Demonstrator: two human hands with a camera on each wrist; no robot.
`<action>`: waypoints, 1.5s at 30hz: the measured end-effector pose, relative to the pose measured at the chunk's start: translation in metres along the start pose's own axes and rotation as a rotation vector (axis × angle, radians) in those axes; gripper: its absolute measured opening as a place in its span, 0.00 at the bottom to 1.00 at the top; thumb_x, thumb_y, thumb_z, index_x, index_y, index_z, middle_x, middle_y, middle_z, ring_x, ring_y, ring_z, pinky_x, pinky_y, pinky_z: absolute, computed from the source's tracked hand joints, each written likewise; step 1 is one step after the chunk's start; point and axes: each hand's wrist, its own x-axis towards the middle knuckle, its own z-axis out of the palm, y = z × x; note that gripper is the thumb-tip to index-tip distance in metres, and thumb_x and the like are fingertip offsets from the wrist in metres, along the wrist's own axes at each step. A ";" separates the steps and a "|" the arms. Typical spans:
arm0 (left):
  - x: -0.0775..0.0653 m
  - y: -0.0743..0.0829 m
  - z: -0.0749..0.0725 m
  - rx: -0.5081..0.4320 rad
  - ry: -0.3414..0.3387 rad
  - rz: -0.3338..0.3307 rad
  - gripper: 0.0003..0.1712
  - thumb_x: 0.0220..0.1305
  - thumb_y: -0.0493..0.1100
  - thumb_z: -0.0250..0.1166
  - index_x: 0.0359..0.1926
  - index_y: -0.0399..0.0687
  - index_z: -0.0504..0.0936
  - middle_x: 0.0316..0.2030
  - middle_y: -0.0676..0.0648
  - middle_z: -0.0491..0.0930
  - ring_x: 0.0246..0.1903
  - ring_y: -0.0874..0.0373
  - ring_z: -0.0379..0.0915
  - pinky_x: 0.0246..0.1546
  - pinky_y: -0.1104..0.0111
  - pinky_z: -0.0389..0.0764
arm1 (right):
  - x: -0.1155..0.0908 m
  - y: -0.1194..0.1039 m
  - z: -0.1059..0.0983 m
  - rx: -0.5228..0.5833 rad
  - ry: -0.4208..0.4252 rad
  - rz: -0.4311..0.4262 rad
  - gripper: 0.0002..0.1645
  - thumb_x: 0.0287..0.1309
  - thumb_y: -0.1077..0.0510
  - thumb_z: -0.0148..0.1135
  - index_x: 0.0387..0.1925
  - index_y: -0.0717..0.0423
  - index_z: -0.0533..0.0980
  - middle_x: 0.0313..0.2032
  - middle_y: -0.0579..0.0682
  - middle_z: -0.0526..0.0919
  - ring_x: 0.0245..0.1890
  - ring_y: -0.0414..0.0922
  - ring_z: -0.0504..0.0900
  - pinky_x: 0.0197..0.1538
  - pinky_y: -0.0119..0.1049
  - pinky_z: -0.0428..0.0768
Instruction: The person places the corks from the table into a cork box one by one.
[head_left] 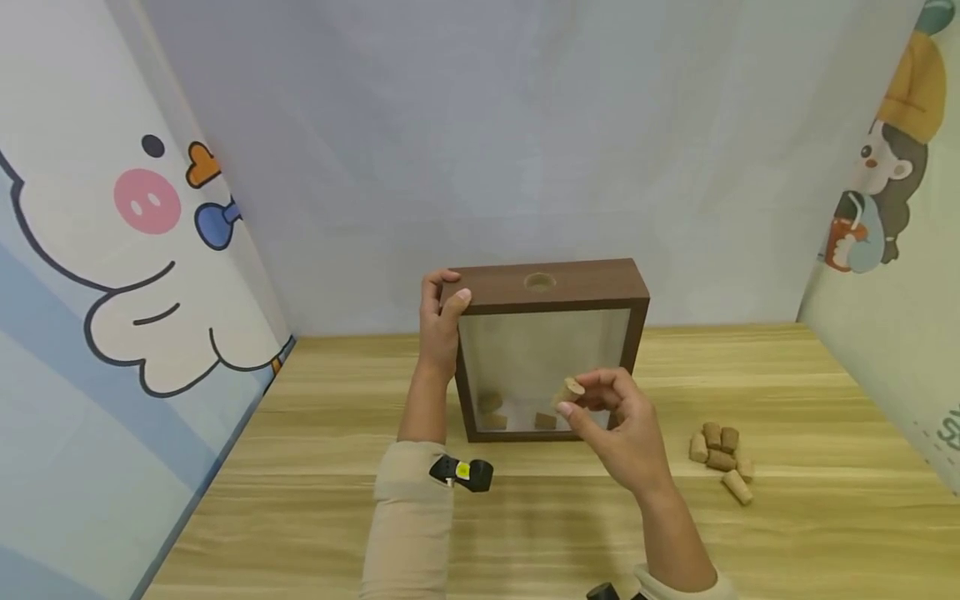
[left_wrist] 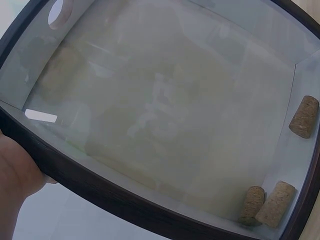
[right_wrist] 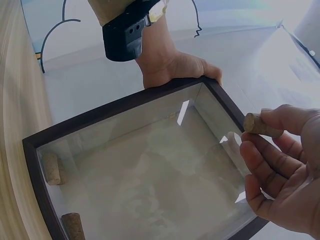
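A dark brown wooden frame box (head_left: 588,279) with a clear front stands upright on the table, a round hole (head_left: 540,282) in its top. My left hand (head_left: 441,329) grips the box's upper left corner, thumb at the front edge and fingers over the top. Between the thumb and fingers of my right hand (head_left: 626,429) is a cork stopper (head_left: 572,390), held in front of the clear panel's lower right part. Inside the box, corks lie along the bottom; the left wrist view shows a pair close together (left_wrist: 276,204) in one corner and one cork (left_wrist: 304,117) apart.
On the table (head_left: 337,517), right of the box, lies a loose group of several corks (head_left: 722,460). A pale cloth backdrop (head_left: 450,150) hangs close behind the box. Printed cartoon panels (head_left: 82,217) flank the table on both sides.
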 end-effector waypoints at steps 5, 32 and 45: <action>0.002 0.002 0.000 -0.008 -0.003 0.006 0.17 0.55 0.48 0.55 0.45 0.51 0.64 0.46 0.50 0.61 0.47 0.57 0.56 0.48 0.63 0.57 | 0.003 0.000 0.000 -0.006 0.003 -0.012 0.18 0.47 0.76 0.63 0.42 0.68 0.71 0.32 0.56 0.81 0.31 0.42 0.78 0.30 0.34 0.77; -0.001 -0.001 -0.002 0.011 -0.001 0.011 0.20 0.55 0.48 0.54 0.47 0.45 0.64 0.49 0.48 0.60 0.46 0.56 0.55 0.46 0.64 0.56 | 0.001 0.000 -0.003 -0.031 -0.004 0.044 0.18 0.48 0.75 0.63 0.42 0.68 0.70 0.31 0.56 0.80 0.33 0.43 0.77 0.31 0.32 0.77; -0.001 0.000 -0.001 0.009 0.002 0.003 0.18 0.53 0.48 0.55 0.46 0.51 0.64 0.46 0.51 0.62 0.44 0.59 0.57 0.46 0.65 0.58 | 0.012 0.003 -0.013 -0.044 0.034 -0.014 0.17 0.44 0.79 0.61 0.39 0.71 0.69 0.31 0.50 0.80 0.31 0.40 0.77 0.32 0.28 0.72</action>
